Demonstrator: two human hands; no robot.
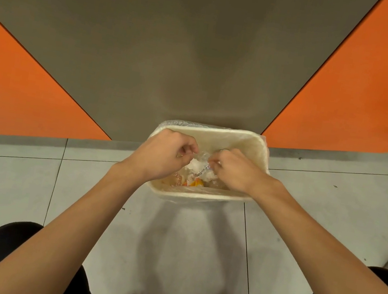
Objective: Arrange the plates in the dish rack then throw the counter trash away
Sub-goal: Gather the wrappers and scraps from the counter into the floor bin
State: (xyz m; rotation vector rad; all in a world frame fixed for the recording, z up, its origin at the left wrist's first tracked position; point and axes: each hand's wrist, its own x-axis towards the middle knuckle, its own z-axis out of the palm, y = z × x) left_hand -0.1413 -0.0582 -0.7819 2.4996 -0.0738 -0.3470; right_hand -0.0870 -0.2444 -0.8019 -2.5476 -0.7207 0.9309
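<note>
Both curled, left hand (pixel 160 157) and right hand (pixel 234 172) seemingly pinch trash (pixel 197 166).

Our two bare hands meet, knuckles up.
Both bare forearms reach forward and converge. Our left hand (pixel 162 158) and right hand (pixel 233 173) curl their fingers inward, pinching the crumpled clear plastic trash (pixel 199 159) between them.

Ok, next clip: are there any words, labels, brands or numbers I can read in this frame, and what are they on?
No text in this frame is legible.
Crumpled wrapping, held by the left hand and right hand over the bin: a dark streak that may be print, too blurred to read.
Bin, orange panels, floor tiles: no markings visible.
</note>
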